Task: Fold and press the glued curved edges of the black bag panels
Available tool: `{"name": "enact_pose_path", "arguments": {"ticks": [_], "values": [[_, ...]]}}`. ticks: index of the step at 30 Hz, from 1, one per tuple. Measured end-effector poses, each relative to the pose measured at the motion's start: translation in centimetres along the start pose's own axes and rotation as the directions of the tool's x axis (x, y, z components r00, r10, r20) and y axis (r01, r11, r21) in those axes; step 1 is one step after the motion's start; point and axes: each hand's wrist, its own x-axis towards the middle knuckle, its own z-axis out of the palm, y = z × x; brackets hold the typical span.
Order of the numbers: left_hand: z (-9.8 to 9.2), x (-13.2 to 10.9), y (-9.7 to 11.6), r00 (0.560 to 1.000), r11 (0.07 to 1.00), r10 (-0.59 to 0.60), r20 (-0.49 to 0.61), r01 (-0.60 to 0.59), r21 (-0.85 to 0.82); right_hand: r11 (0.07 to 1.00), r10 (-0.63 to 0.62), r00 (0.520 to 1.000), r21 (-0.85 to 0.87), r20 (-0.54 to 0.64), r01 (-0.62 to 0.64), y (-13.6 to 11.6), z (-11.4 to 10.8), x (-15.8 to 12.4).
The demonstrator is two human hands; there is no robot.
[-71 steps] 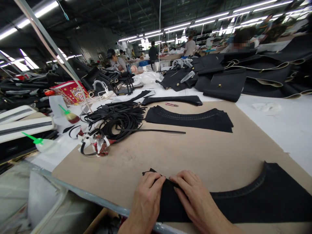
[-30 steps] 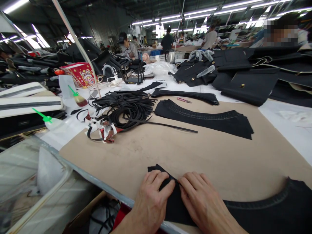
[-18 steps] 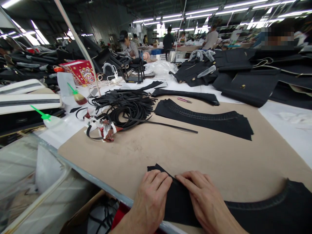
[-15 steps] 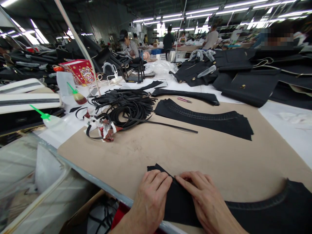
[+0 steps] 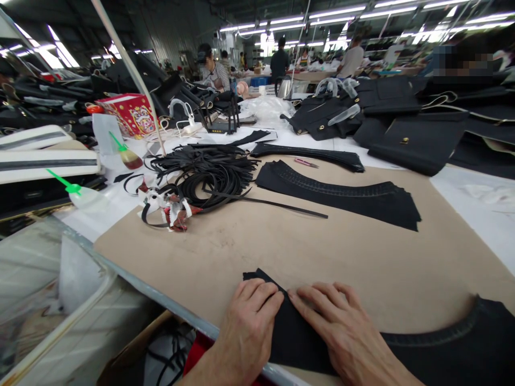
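A long, curved piece of black leather-like material [image 5: 300,332] lies along the front of the table, its right part [image 5: 462,343] showing a pale-marked curved band near the edge. My left hand [image 5: 253,316] is closed, with bent fingers pressed onto the narrow strip along the piece's upper edge. Just right of it, my right hand [image 5: 338,321] presses the same edge with its fingertips, fingers bent and the index tip close to the left hand. Both thumbs are mostly hidden beneath the hands.
Beyond the hands lie a stack of curved black pieces [image 5: 333,193], a coil of black strips [image 5: 217,177] and a pink-handled small tool [image 5: 306,162]. Green-tipped bottles [image 5: 86,198] stand left, by the table edge [image 5: 177,308]. Black bags [image 5: 418,136] are piled at back right.
My right hand has shifted slightly right and its fingers have flattened a little against the material. My left hand and the black piece have stayed almost in place.
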Motion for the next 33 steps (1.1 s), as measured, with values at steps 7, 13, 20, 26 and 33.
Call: {"name": "enact_pose_path", "arguments": {"ticks": [7,13,20,26,33], "values": [[0.5,-0.3,0.0,1.000,0.999,0.009,-0.026,-0.008,0.035,0.999,0.027,0.997,0.029,0.070,-0.029,-0.4,-0.5,0.4],[0.4,-0.3,0.0,1.000,1.000,0.014,-0.025,-0.013,0.013,0.971,0.139,0.975,0.168,0.171,-0.168,0.0,-1.2,1.1],[0.5,-0.4,0.0,1.000,1.000,-0.014,-0.019,0.014,-0.012,1.000,-0.001,0.997,-0.005,0.077,0.002,-0.7,0.6,0.2],[0.4,-0.2,0.1,0.999,1.000,-0.010,-0.054,0.010,-0.003,0.999,0.032,0.992,0.029,0.126,-0.036,-0.9,-0.2,0.7],[0.4,-0.4,0.3,0.997,1.000,-0.015,-0.072,0.017,0.024,0.972,0.092,0.974,0.195,0.208,-0.133,-0.5,-0.1,1.2]]}}
